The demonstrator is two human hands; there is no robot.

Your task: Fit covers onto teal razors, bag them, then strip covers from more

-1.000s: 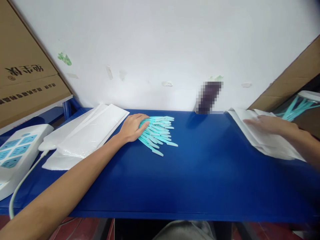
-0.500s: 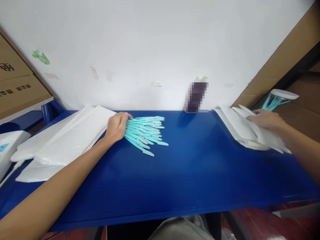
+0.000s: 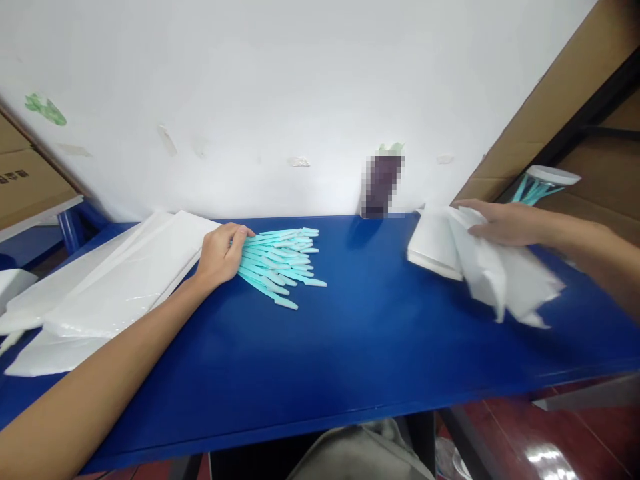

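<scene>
My left hand (image 3: 223,252) is closed over the near ends of a fanned bunch of turquoise eyebrow razors (image 3: 283,263). Their pale blade ends point right across the blue table; the hand hides the other ends. At the right, my right hand (image 3: 505,223) grips thin white sheets (image 3: 493,273), which hang down and are smeared by motion. I cannot tell whether they are paper or soft foam bags. Partly behind them lies a flat white stack (image 3: 434,243) on the table. Beyond the right wrist, a clear round tub with a white rim (image 3: 555,175) holds more turquoise razors.
Large white plastic-like sheets (image 3: 125,280) spread over the left of the blue table (image 3: 320,360). A white wall (image 3: 280,87) closes off the back, with a blurred dark object (image 3: 383,187) against it. Cardboard boxes (image 3: 30,177) stand at the left, more cardboard (image 3: 540,100) at the right.
My right hand has lifted part of the white sheets off the stack and shifted them left and toward me. The left hand stays on the razors. The view has turned slightly right.
</scene>
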